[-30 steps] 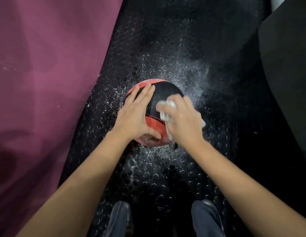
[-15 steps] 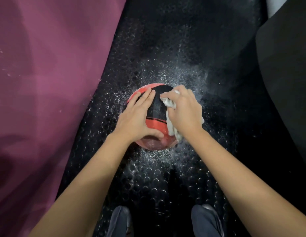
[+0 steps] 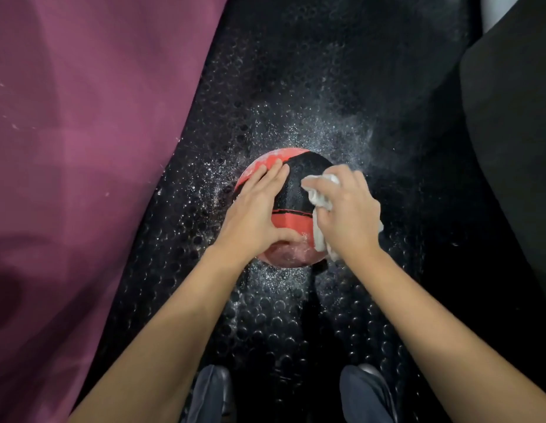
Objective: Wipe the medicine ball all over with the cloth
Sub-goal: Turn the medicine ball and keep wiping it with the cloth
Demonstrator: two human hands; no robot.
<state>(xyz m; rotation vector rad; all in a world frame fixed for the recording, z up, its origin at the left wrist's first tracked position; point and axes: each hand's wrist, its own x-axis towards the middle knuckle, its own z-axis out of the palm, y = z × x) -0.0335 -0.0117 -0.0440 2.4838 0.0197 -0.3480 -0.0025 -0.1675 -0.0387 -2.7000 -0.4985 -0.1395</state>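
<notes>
A red and black medicine ball (image 3: pixel 293 196) sits on the black studded floor mat (image 3: pixel 265 315), dusted with white powder on its far and near sides. My left hand (image 3: pixel 253 218) lies flat on the ball's left side, fingers straight, thumb across the near red part. My right hand (image 3: pixel 348 215) grips a crumpled white cloth (image 3: pixel 319 193) and presses it against the ball's right side. The cloth hangs out below my palm too.
White powder is scattered over the mat around the ball. A purple mat or fabric (image 3: pixel 76 148) fills the left side. A dark padded object (image 3: pixel 509 132) stands at the right. My two feet (image 3: pixel 212 392) show at the bottom edge.
My right hand with the cloth slid over the ball's right side, up toward the top and then slightly back down. My left hand stayed on the ball's left side.
</notes>
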